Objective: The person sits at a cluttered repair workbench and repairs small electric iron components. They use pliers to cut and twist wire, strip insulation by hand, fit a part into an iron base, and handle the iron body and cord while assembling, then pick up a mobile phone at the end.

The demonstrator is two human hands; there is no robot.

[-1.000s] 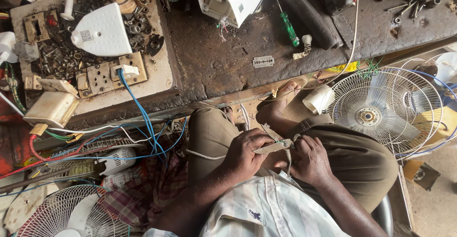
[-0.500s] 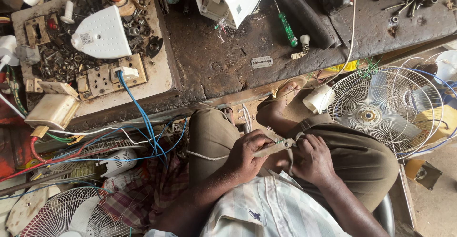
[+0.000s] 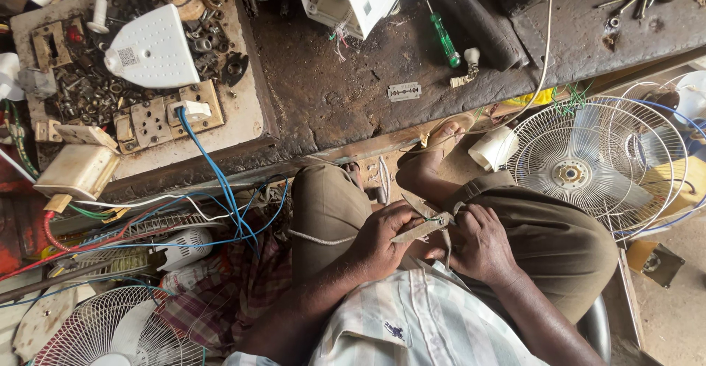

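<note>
I see both hands working over the lap, near centre. Left hand [image 3: 379, 237] has fingers clamped on a pale flat tool [image 3: 421, 228], prob. a pair of pliers or cutters, can't tell which. Right hand [image 3: 482, 242] sits just right of it, fingers curled together, pinching something small at the tool's tip; too small to ID. Far side: dark workbench [image 3: 331, 94] w/ green screwdriver [image 3: 444, 37] and razor blade [image 3: 404, 91]. Fan guard [image 3: 588, 167] at right, blue cable [image 3: 220, 182] at left.
</note>
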